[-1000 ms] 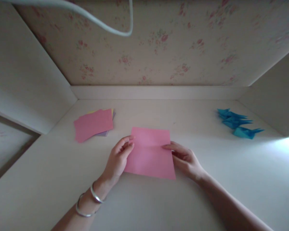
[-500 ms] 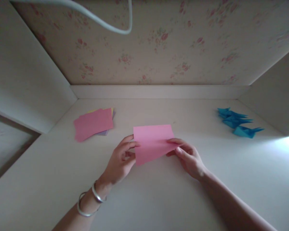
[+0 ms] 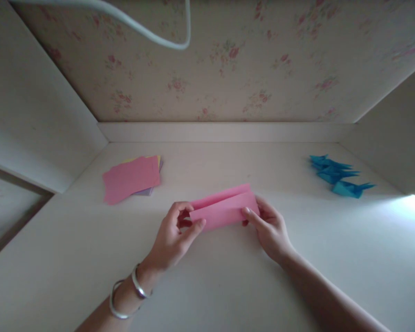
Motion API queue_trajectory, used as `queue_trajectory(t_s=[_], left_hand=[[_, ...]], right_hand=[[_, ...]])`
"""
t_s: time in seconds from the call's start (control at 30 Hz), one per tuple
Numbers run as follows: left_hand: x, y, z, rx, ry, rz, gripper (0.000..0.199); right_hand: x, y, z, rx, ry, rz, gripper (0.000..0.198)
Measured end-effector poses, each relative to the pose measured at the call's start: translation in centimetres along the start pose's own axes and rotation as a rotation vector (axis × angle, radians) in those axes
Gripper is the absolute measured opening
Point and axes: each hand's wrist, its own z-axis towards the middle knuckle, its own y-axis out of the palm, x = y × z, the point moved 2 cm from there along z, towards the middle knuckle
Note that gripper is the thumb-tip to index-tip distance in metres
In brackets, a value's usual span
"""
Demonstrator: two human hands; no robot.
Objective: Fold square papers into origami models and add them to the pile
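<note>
We take the paper stack (image 3: 131, 180) as our landmark. The pink sheet (image 3: 224, 212) is to the right of the stack and nearer us, bent double, its long axis running roughly left to right with the right end tipped slightly farther away. The bend faces us; the loose edges face away, and a gap shows between the layers at the far side. Grip: our right hand (image 3: 273, 230) has the right end pinched, thumb on the near layer, fingers behind. Our left hand (image 3: 171, 235) holds the left end more loosely, thumb at the near layer's lower corner, fingers curled with space between. Each hand is at its own end, so neither is clearly nearer. Blue folded pieces (image 3: 339, 175) lie well to the right of the stack on the white desk (image 3: 207, 286).
</note>
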Motion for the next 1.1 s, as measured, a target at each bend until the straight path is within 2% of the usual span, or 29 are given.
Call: queue_trajectory(t_s=[0.1, 0.2, 0.33, 0.47, 0.67, 0.9, 1.1], left_hand=[[-0.3, 0.2, -0.1, 0.001, 0.021, 0.082, 0.047], [0.1, 0.2, 0.0, -0.05, 0.071, 0.264, 0.051], [0.8, 0.3, 0.1, -0.132, 0.154, 0.41, 0.039], [0.8, 0.5, 0.1, -0.206, 0.107, 0.366, 0.034], [0.8, 0.7, -0.1, -0.234, 0.108, 0.405, 0.049], [0.4, 1.2, -0.1, -0.277, 0.124, 0.383, 0.042], [0.1, 1.1, -0.3, -0.306, 0.162, 0.384, 0.043]], right_hand=[[0.0, 0.2, -0.1, 0.059, 0.007, 0.05, 0.061], [0.0, 0.4, -0.1, 0.046, 0.046, 0.054, 0.071], [-0.4, 0.7, 0.0, 0.073, 0.069, 0.041, 0.051], [-0.7, 0.8, -0.2, 0.141, 0.072, -0.016, 0.031], [-0.8, 1.0, -0.8, 0.124, 0.096, -0.154, 0.034], [-0.6, 1.1, -0.9, 0.063, 0.132, -0.179, 0.035], [-0.6, 1.2, -0.8, 0.045, 0.096, -0.122, 0.034]])
